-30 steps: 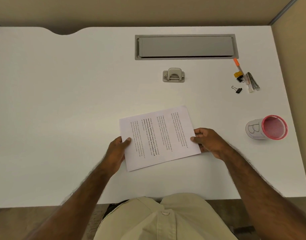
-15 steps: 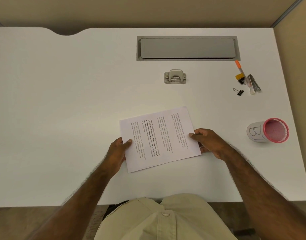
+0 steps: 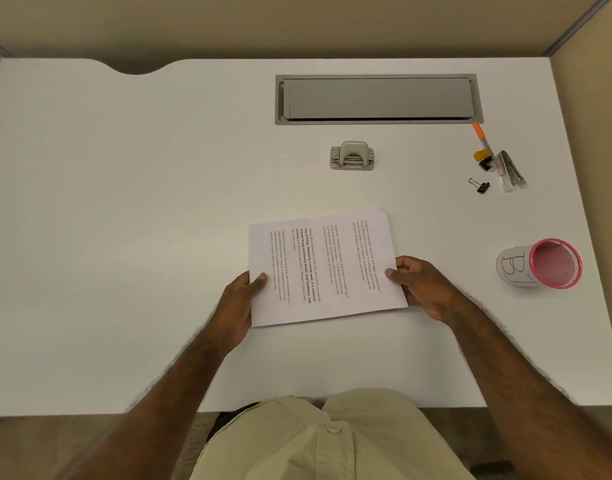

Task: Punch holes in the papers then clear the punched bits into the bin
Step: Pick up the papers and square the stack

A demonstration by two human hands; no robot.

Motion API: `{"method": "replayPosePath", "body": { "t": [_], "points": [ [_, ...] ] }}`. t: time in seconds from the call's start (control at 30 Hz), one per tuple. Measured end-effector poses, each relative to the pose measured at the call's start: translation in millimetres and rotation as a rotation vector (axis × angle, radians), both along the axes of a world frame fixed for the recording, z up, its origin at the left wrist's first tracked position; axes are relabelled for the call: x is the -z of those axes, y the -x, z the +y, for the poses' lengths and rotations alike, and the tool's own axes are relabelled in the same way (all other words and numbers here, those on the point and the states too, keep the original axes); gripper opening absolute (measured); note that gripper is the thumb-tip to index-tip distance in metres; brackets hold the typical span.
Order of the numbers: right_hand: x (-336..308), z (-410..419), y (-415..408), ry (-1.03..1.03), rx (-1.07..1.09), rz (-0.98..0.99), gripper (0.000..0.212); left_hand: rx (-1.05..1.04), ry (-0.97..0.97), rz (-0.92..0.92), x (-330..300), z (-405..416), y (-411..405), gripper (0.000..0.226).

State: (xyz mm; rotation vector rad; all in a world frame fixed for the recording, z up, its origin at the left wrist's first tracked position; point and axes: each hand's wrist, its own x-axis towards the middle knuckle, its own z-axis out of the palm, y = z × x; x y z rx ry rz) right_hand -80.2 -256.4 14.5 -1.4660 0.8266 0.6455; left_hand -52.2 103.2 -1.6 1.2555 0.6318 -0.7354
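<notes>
Pink mesh bin [image 3: 554, 263] lies tipped on its side at 3 o'clock on white desk [image 3: 124, 220], mouth toward near edge, paper label marked "B"; inside looks bare mesh. Papers [image 3: 325, 268] at centre, pinched at both short edges: left hand [image 3: 240, 306] with thumb on top, right hand [image 3: 424, 287] likewise. Grey hole punch [image 3: 352, 156] at 12 o'clock, apart from papers. Stapler [image 3: 512, 169], binder clips [image 3: 481, 187], orange pen [image 3: 483, 140] at 2 o'clock.

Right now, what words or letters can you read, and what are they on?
"BI": handwritten on the white wrap of the pink mesh bin; further letters are hidden round the side.
Paper: several blocks of printed text, some bold, too small to read.
Hole punch: no readable marking.
</notes>
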Motion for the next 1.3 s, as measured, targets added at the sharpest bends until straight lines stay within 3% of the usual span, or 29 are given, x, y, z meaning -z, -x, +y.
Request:
{"method": "replayPosePath", "body": {
  "t": [0.57, 1.17, 1.3],
  "points": [
    [7.6, -3.3, 3.6, -0.085, 0.022, 0.016, 0.023, 0.021, -0.115, -0.038, 14.0, -3.7, -1.7, 0.036],
    [7.0, 20.9, 29.4, -0.594, 0.481, -0.189, 0.063, 0.004, -0.084, -0.092, 6.7, -28.3, -25.4, 0.037],
    [3.4, 38.2, 35.2, -0.721, 0.655, -0.201, 0.052, 0.038, -0.091, -0.107, 3.1, -36.1, -30.7, 0.035]
  ]
}}
